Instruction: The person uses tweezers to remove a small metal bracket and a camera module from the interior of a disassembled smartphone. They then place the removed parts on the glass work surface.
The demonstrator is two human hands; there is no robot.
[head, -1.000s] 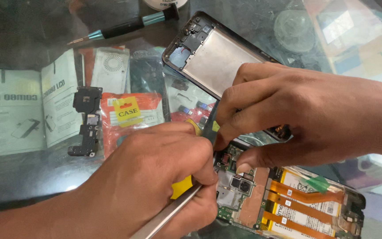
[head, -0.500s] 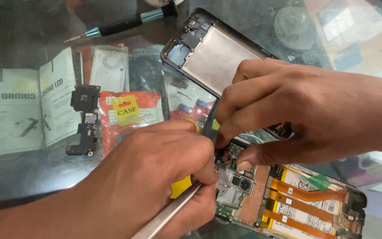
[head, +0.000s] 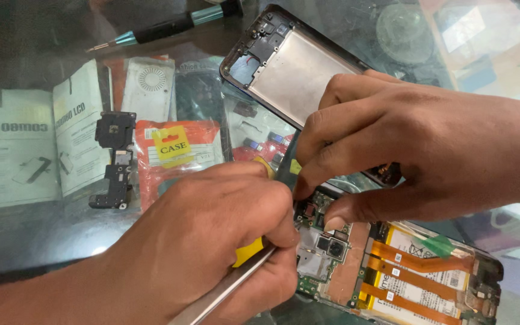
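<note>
My left hand [head: 212,241] is closed around a yellow-handled tool [head: 247,253] and a flat metal bar [head: 221,296], its fingertips at the camera end of an opened phone [head: 404,277]. That phone shows a circuit board, a battery and orange flex cables. My right hand [head: 416,150] curls over the lower end of a tilted grey phone frame [head: 293,72]. Its thumb presses on the circuit board, and it hides the frame's lower end. A dark tool tip [head: 285,164] stands between the two hands.
A black and teal screwdriver [head: 170,27] lies at the back. A small black circuit board [head: 112,159] rests on the glass tabletop [head: 31,241] at the left. Beside it are a red packet [head: 176,150] and a white leaflet [head: 13,150].
Both hands stay in almost the same place over the phone's board. The view has shifted slightly.
</note>
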